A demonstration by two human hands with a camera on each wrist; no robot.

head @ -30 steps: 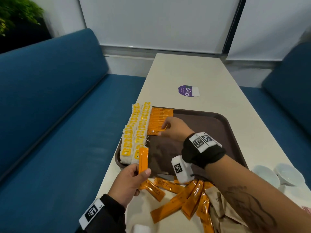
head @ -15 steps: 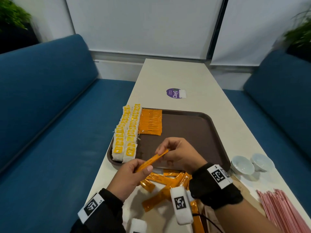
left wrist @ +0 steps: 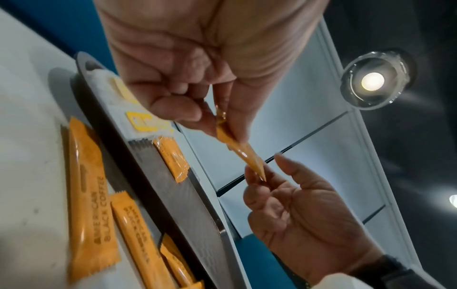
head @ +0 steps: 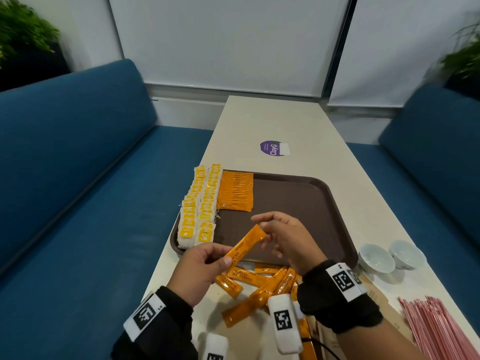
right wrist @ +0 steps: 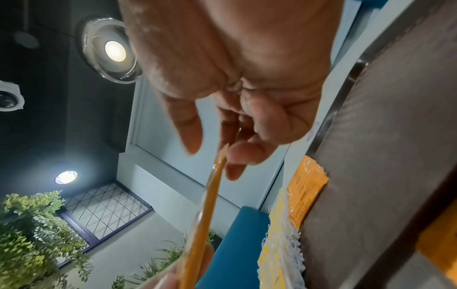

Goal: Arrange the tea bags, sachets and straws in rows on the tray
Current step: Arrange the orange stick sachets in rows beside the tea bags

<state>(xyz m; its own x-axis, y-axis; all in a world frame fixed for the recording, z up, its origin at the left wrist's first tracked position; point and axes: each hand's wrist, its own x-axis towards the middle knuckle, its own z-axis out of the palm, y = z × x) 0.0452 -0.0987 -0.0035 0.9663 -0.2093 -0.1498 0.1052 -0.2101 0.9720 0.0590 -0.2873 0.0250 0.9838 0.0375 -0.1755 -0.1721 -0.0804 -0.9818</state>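
My left hand (head: 204,267) pinches the lower end of an orange coffee sachet (head: 244,246) held slanting above the near edge of the brown tray (head: 298,203). The relaxed fingers of my right hand (head: 281,237) touch the sachet's upper end, thumb apart from it in the left wrist view, where the sachet (left wrist: 237,144) points at that hand (left wrist: 296,205). On the tray's left side lie two rows of yellow-tagged tea bags (head: 200,211) and one row of orange sachets (head: 235,190). Loose orange sachets (head: 254,284) are piled on the table below my hands.
Pink straws (head: 441,331) lie in a bundle at the table's near right, with brown packets (head: 376,302) beside them. Two small white bowls (head: 376,258) stand right of the tray. A purple sticker (head: 274,148) is beyond it. Blue benches flank the table.
My right hand left the sachet row on the tray and came back to the sachet in my left hand. That sachet tilted from upright toward the right hand, whose fingers have loosened.
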